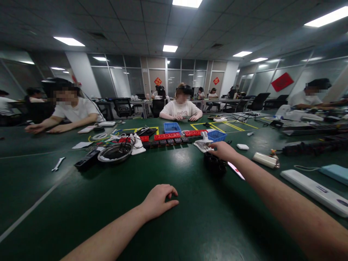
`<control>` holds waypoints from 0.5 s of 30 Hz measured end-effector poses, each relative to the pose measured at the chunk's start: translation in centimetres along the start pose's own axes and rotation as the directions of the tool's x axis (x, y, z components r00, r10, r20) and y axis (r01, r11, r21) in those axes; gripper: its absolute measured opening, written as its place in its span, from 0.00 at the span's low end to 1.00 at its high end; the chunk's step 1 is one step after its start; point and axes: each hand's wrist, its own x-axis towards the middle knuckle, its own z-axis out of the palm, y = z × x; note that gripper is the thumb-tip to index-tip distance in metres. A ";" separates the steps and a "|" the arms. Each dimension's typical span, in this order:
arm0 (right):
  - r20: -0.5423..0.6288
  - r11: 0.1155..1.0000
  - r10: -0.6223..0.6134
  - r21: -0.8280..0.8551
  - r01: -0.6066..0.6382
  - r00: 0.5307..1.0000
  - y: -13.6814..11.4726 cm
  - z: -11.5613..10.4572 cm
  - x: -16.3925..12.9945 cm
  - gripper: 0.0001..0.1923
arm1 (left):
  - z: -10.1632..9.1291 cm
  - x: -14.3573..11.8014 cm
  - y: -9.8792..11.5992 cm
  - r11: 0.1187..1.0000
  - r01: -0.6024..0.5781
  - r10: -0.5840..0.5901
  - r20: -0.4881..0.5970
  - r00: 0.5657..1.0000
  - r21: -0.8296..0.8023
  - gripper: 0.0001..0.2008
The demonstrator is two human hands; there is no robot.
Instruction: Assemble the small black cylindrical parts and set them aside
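My left hand (160,201) rests on the green table near the front, fingers loosely curled and apart from the thumb, with nothing in it. Farther forward, my right hand (222,150) is closed at the near edge of a white clip-like stand (202,143); its fingertips are partly hidden. Just below that hand is a cluster of black round parts (214,164), dark and hard to make out. A pink-and-white flat strip (236,171) lies partly under my right forearm. Behind the white stand is a blue bin (216,136).
Red and black socket strips (167,136) run across the table's middle. To the left are a metal bowl (115,154), a black box (88,159) and a wrench (58,164). A long white device (312,190) lies at right. Co-workers sit across the table.
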 end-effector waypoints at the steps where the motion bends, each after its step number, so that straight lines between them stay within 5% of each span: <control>1: 0.037 1.000 -0.001 -0.010 0.002 0.999 0.1 0.1 1.2 0.15 | 0.0 0.0 0.0 1.000 -0.002 0.002 -0.001 1.000 0.001 0.11; 9: 0.236 0.999 -0.028 -0.025 0.035 0.971 0.2 1.3 5.2 0.09 | -0.4 -0.3 0.2 1.000 -0.004 0.004 0.008 1.000 -0.003 0.12; 15: 0.235 0.999 -0.038 -0.004 0.041 0.971 -0.2 2.0 5.6 0.05 | -0.5 -0.3 0.0 1.000 -0.022 0.022 0.007 1.000 -0.015 0.12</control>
